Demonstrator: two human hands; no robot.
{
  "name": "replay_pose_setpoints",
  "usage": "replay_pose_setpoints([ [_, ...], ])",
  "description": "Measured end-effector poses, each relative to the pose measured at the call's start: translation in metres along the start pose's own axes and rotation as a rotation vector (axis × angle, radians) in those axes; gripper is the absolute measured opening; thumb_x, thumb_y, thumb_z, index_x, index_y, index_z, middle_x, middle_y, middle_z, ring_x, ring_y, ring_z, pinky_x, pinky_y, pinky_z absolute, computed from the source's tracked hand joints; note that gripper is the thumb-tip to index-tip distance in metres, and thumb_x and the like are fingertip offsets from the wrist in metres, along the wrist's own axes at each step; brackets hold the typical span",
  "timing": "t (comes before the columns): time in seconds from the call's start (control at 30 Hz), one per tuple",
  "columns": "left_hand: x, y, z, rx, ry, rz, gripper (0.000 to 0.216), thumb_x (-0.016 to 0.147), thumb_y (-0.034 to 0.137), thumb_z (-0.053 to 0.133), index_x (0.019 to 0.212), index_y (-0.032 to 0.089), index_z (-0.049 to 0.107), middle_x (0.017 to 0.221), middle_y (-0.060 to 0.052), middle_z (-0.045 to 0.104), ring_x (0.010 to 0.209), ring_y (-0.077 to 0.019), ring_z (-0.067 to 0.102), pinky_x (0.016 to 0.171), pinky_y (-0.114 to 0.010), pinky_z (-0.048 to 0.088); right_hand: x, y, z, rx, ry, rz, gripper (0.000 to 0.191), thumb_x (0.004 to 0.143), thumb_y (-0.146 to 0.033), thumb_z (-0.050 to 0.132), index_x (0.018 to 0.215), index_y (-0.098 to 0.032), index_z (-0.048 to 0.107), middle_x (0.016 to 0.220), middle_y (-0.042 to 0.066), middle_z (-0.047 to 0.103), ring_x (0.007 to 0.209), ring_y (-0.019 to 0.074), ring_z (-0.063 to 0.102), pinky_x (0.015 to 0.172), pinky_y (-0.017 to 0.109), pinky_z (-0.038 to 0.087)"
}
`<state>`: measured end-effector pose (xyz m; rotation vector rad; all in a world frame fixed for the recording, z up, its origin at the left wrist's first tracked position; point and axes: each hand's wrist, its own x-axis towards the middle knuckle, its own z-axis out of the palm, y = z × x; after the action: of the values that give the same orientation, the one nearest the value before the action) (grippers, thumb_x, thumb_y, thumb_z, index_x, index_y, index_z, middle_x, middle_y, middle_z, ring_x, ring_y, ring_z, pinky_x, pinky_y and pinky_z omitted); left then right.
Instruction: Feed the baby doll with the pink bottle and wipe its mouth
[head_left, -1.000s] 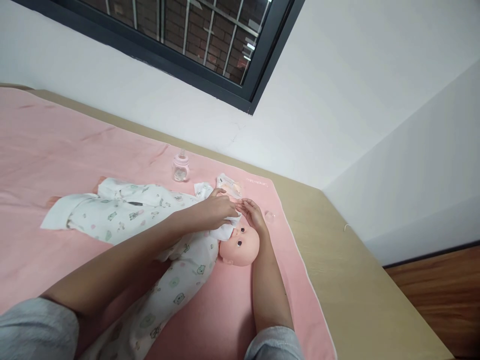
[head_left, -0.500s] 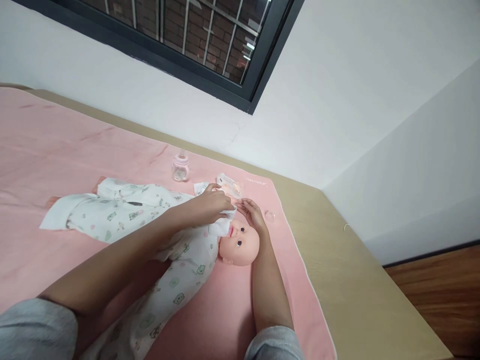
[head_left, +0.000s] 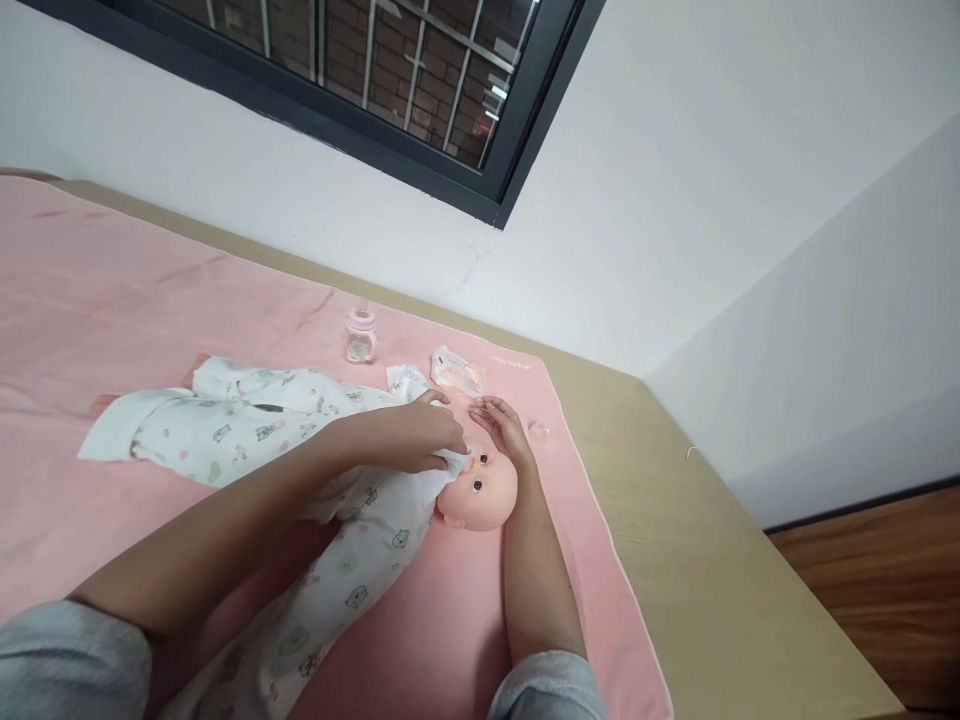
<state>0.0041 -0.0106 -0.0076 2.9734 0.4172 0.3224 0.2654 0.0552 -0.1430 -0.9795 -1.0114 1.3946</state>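
Note:
A baby doll (head_left: 486, 504) in a white printed outfit lies on its back, its bald head toward the right. My left hand (head_left: 420, 430) reaches across its chest with fingers closed on a white wipe (head_left: 456, 464), which rests against the lower part of the doll's face and covers its mouth. On the far side of the head lies my right hand (head_left: 504, 426), fingers stretched out and slightly curved. Its wrist and forearm run along the crown of the head. What lies under my left palm is hidden.
A pink-topped baby bottle (head_left: 361, 336) stands behind the doll. Near the doll's far sleeve is a clear plastic packet (head_left: 457, 372), and a small clear round item (head_left: 538, 431) lies right of my right hand. The pink mat (head_left: 450, 620) covers part of a wooden surface (head_left: 697, 560) beside the wall.
My left hand has moved slightly with the wipe, from beside the doll's mouth to over it. My right hand has stayed almost in place beside the head.

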Motion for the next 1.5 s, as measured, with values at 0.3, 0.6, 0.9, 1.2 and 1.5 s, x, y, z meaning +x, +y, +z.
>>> replay_pose_setpoints([
  [0.3,0.001,-0.006,0.005,0.035,0.008,-0.056,0.019,0.084,0.015,0.054,0.065,0.019,0.051,0.065,0.002,0.058,0.063,-0.0154,0.05,0.091,-0.035,0.034,0.001,0.001,-0.001,0.001,0.005,-0.003,0.025,0.072,-0.029,0.079,0.092,-0.021,0.068,0.092,0.003,0.074,0.089,0.0158,0.071,0.104,0.038,0.05],
  [0.6,0.0,-0.009,0.011,0.076,0.083,-0.065,0.023,0.087,0.014,0.053,0.065,0.018,0.05,0.067,0.001,0.059,0.065,-0.0164,0.053,0.092,-0.038,0.033,0.001,0.001,-0.001,0.0,0.0,-0.003,0.027,0.07,-0.03,0.079,0.093,-0.021,0.068,0.093,0.003,0.074,0.09,0.0167,0.071,0.103,0.037,0.051],
  [0.9,0.004,-0.016,0.023,0.153,0.143,-0.094,0.022,0.086,0.007,0.048,0.067,0.018,0.05,0.067,0.001,0.058,0.066,-0.0165,0.052,0.095,-0.041,0.032,0.002,0.002,-0.003,-0.01,-0.001,-0.008,0.028,0.07,-0.032,0.08,0.092,-0.022,0.068,0.092,0.001,0.074,0.089,0.0158,0.071,0.103,0.036,0.051],
  [1.2,0.009,-0.013,0.02,0.15,0.165,-0.134,0.022,0.088,0.006,0.045,0.069,0.018,0.051,0.071,0.0,0.06,0.068,-0.0164,0.054,0.096,-0.043,0.031,0.002,0.0,-0.002,-0.013,0.0,0.005,0.03,0.068,-0.032,0.081,0.092,-0.021,0.069,0.093,0.003,0.075,0.09,0.0168,0.071,0.103,0.035,0.051],
  [1.5,0.005,-0.004,0.006,0.04,0.111,-0.104,0.023,0.089,0.01,0.046,0.067,0.018,0.049,0.068,0.001,0.058,0.067,-0.016,0.052,0.096,-0.04,0.032,0.001,0.0,0.0,-0.002,0.012,0.005,0.031,0.066,-0.031,0.082,0.092,-0.02,0.068,0.091,0.002,0.075,0.088,0.017,0.071,0.099,0.035,0.053],
])
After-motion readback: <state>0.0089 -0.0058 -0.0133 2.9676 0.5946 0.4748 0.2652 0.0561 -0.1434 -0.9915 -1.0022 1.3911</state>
